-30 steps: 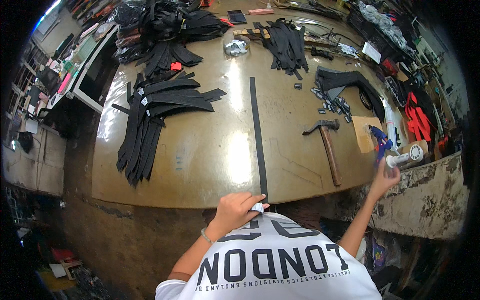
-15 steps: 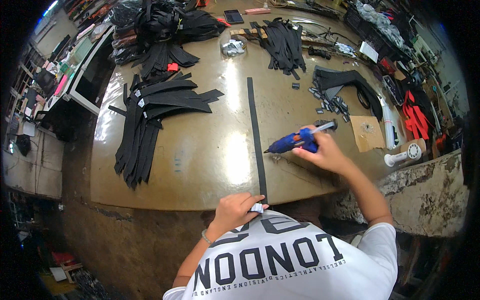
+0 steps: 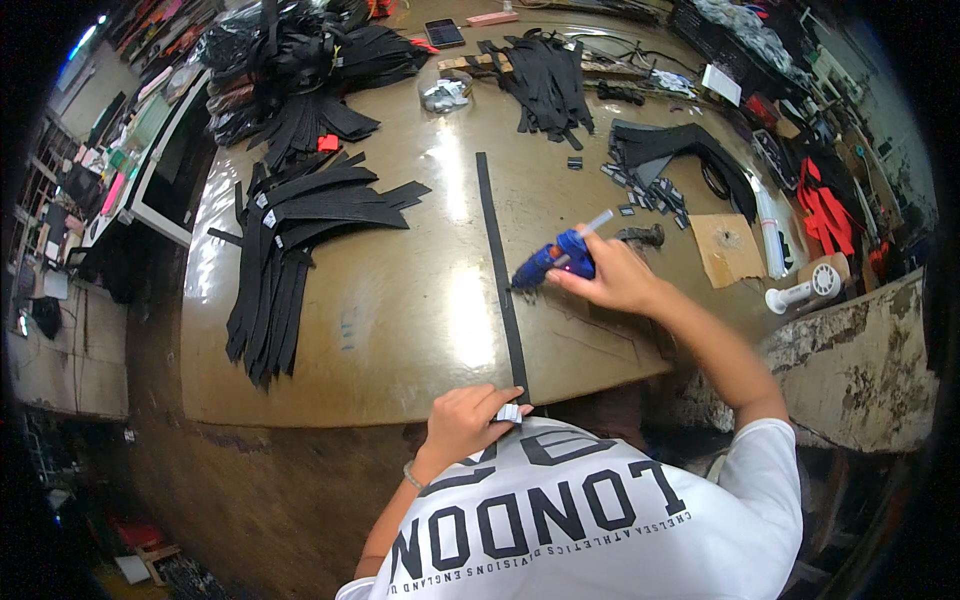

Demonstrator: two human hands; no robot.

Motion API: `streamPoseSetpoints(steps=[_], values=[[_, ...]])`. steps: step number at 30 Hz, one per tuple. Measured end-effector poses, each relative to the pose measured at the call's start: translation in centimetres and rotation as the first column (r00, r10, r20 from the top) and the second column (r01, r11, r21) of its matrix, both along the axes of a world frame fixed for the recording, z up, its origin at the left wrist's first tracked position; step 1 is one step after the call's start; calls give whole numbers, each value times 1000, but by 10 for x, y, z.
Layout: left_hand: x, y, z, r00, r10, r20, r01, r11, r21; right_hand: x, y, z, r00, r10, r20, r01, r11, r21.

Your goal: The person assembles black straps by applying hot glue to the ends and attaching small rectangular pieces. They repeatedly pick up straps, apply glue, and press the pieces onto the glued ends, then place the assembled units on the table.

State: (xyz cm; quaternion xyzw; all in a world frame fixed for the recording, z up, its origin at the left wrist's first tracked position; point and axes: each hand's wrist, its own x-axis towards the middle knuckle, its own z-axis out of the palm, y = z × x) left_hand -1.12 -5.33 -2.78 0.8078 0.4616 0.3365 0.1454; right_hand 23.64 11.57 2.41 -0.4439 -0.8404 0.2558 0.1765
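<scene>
A long black strap [image 3: 495,240] lies across the table from its middle down to the near edge. My right hand [image 3: 615,275] is closed around a blue glue gun [image 3: 558,257] with a pale glue stick poking out of its back. The gun's nozzle is at the strap's right edge, about midway along; whether it touches cannot be told. At the strap's near end, my left hand [image 3: 470,420] is closed on small white labels [image 3: 510,412], its fingertips also resting on the strap.
A pile of black straps [image 3: 290,240] spreads at the left, and another bundle [image 3: 545,85] lies at the back. Small dark tags [image 3: 645,190] are scattered at the right, near a cardboard piece [image 3: 725,250] and a white spool [image 3: 800,290]. A clear bowl [image 3: 446,95] stands at the back.
My right hand has brought the glue gun left and slightly farther away, so its nozzle is now at the strap. The left hand stays at the strap's near end with the labels.
</scene>
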Motion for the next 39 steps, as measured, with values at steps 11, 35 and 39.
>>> streamPoseSetpoints(steps=[11, 35, 39], values=[[5, 0, -1, 999, 41, -24, -40, 999, 34, 53, -40, 3, 901, -400, -166, 420, 713, 562], [6, 2, 11, 999, 36, 22, -34, 997, -69, 238, 238, -21, 464, -786, 409, 646, 616, 451], [3, 0, 5, 997, 51, -58, -54, 997, -51, 229, 229, 0, 498, -772, 395, 620, 635, 461]])
